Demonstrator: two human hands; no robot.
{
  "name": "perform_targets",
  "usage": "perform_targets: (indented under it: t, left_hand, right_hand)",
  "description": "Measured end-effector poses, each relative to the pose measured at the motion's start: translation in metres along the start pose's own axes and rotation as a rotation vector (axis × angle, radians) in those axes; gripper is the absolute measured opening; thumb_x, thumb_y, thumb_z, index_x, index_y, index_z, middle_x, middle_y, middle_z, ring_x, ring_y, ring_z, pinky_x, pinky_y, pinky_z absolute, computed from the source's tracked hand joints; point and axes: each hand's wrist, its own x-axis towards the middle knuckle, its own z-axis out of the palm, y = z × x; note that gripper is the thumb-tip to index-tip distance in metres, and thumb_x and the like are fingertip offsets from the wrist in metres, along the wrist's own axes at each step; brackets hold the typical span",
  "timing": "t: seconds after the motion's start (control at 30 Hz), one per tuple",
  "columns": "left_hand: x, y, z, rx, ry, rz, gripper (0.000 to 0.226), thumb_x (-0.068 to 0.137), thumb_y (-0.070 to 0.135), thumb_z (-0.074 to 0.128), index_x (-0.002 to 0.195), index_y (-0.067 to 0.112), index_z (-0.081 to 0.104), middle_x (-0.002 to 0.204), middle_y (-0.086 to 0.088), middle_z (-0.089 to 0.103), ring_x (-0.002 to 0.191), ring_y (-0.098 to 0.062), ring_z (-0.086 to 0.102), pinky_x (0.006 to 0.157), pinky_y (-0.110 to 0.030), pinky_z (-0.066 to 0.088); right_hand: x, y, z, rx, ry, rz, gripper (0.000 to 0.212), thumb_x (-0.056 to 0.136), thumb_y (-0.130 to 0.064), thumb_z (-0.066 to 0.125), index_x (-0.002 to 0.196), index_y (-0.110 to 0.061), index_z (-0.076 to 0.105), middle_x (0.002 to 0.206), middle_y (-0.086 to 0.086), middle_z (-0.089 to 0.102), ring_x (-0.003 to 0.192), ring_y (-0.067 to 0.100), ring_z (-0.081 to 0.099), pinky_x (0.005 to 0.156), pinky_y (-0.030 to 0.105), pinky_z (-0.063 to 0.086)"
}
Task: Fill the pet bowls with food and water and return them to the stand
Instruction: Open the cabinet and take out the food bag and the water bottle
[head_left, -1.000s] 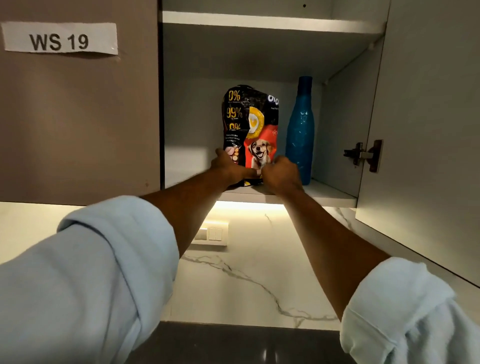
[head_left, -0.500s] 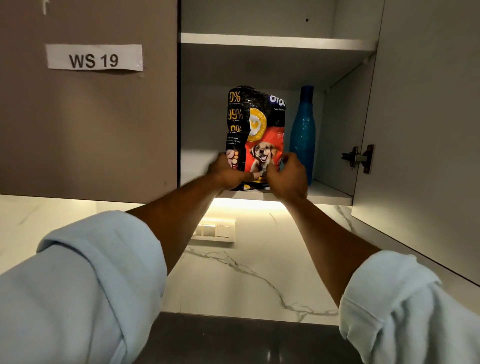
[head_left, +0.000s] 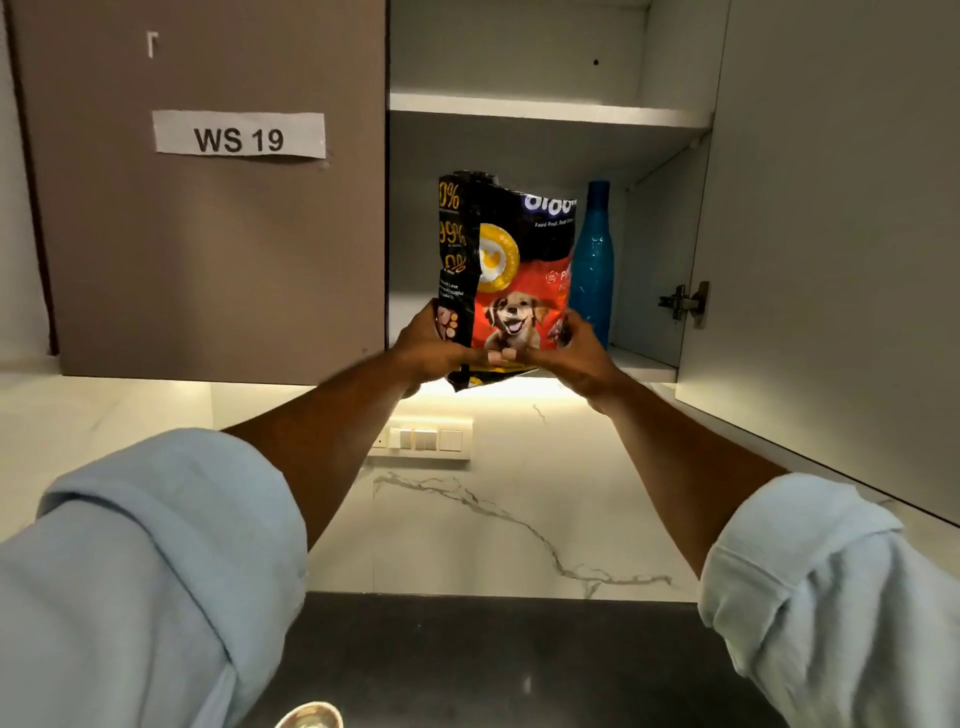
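Note:
A black and red dog food bag (head_left: 506, 260) with a puppy picture is held upright at the front of the open wall cupboard, its bottom edge hanging past the lower shelf (head_left: 644, 366). My left hand (head_left: 431, 348) grips its lower left corner and my right hand (head_left: 579, 353) grips its lower right corner. A blue water bottle (head_left: 592, 270) stands on the shelf just behind and to the right of the bag. The rim of a metal bowl (head_left: 309, 716) shows at the bottom edge of the view on the dark counter.
The cupboard's open door (head_left: 831, 234) juts out on the right, with a hinge (head_left: 685, 302) inside. A closed door labelled WS 19 (head_left: 239, 137) is on the left. Below are a marble backsplash with a switch plate (head_left: 423, 439) and a dark counter (head_left: 493, 660).
Both hands have drawn the bag outward and slightly down, so its base now hangs past the shelf edge. The view has tilted down, bringing the counter and bowl rim into sight.

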Motion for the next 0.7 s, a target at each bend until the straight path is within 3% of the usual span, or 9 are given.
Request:
perform_targets:
  t: [0.1,0.17,0.3,0.4,0.47,0.6,0.7]
  left_hand:
    - [-0.022,-0.002,-0.01,-0.014,-0.049,0.039,0.076,0.058,0.011,0.098,0.123,0.023,0.06,0.108,0.008,0.074,0.097,-0.004,0.071,0.077,-0.021,0.059]
    - [-0.032,-0.01,-0.018,-0.022,-0.065,0.033,0.072,0.059,0.007,0.096,0.119,0.023,0.061,0.107,0.009,0.074,0.097,-0.004,0.07,0.079,-0.024,0.059]
    - [-0.05,-0.027,-0.027,-0.027,-0.079,-0.002,0.08,0.055,0.01,0.099,0.125,0.018,0.063,0.113,0.003,0.075,0.105,-0.013,0.071,0.09,-0.032,0.059]
    - [-0.067,-0.032,-0.035,-0.036,-0.107,-0.013,0.072,0.057,0.005,0.097,0.119,0.022,0.065,0.111,0.005,0.075,0.103,-0.01,0.071,0.083,-0.025,0.059]
    - [-0.079,-0.04,-0.039,-0.01,-0.172,-0.031,0.071,0.057,0.006,0.098,0.119,0.021,0.067,0.111,0.002,0.076,0.104,-0.013,0.073,0.085,-0.028,0.06]
    - [-0.1,-0.082,-0.038,0.078,-0.179,-0.152,0.08,0.051,0.005,0.099,0.124,0.012,0.066,0.111,-0.001,0.076,0.103,-0.018,0.073,0.091,-0.038,0.06]
    - [-0.125,-0.128,-0.03,0.136,-0.195,-0.293,0.087,0.044,0.015,0.101,0.124,0.017,0.064,0.112,0.0,0.074,0.107,-0.021,0.069,0.094,-0.041,0.058]
  right_hand:
    - [-0.01,-0.009,0.007,-0.026,-0.075,-0.023,0.107,0.074,-0.024,0.098,0.155,-0.028,0.028,0.143,-0.006,0.058,0.125,0.005,0.064,0.098,0.027,0.059]
    - [-0.017,-0.01,0.016,-0.037,-0.081,-0.022,0.118,0.074,-0.021,0.098,0.16,-0.027,0.018,0.148,-0.004,0.054,0.128,0.006,0.061,0.1,0.028,0.058]
    - [-0.033,-0.004,0.037,-0.032,-0.026,-0.045,0.113,0.075,-0.019,0.097,0.158,-0.027,0.021,0.149,-0.002,0.053,0.129,0.01,0.062,0.097,0.029,0.06]
    - [-0.046,-0.002,0.05,-0.015,-0.026,-0.036,0.112,0.072,-0.028,0.099,0.156,-0.028,0.026,0.148,-0.002,0.056,0.133,0.018,0.062,0.1,0.039,0.06]
    - [-0.06,0.002,0.061,-0.003,-0.034,-0.009,0.111,0.069,-0.032,0.101,0.156,-0.025,0.033,0.147,0.001,0.06,0.132,0.024,0.063,0.101,0.051,0.059]
    - [-0.097,0.035,0.089,0.035,-0.068,-0.017,0.092,0.076,0.001,0.092,0.152,-0.012,0.041,0.144,0.017,0.062,0.132,0.038,0.062,0.102,0.062,0.055]
    - [-0.125,0.076,0.116,0.037,-0.094,0.114,0.098,0.071,-0.01,0.1,0.15,-0.017,0.043,0.141,0.015,0.064,0.13,0.037,0.064,0.098,0.06,0.058]
